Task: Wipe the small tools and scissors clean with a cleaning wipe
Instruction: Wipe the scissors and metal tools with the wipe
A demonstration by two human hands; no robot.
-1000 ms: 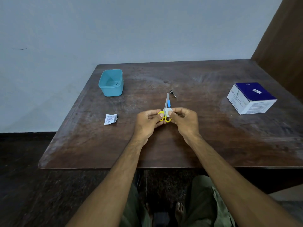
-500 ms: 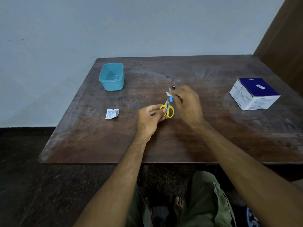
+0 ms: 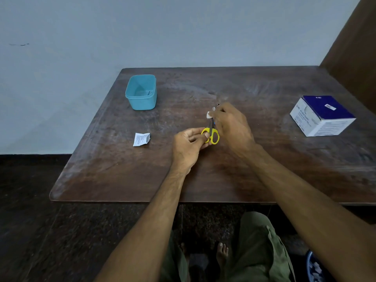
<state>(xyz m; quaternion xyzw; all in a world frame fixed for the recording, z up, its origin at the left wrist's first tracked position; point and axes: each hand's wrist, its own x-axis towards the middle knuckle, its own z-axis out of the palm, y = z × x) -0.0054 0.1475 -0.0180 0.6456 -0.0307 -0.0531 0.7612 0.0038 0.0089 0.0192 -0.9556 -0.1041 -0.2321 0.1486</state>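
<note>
Small scissors [image 3: 211,133] with yellow handles and blue-marked blades point away from me over the middle of the wooden table [image 3: 223,171]. My left hand [image 3: 188,146] grips the yellow handle loops. My right hand [image 3: 232,125] pinches a small white cleaning wipe [image 3: 209,114] around the blades near their tip. A small metal tool [image 3: 218,104] peeks out just beyond my right fingers, mostly hidden by them.
A teal plastic tub [image 3: 141,92] stands at the back left. A torn white wipe sachet [image 3: 141,139] lies left of my hands. A blue and white box of swabs [image 3: 321,116] sits at the right. A brown wall panel borders the table's right side.
My right hand has slid the wipe from the handles up along the blades to near the tip. My left hand has kept its hold on the yellow handles.
</note>
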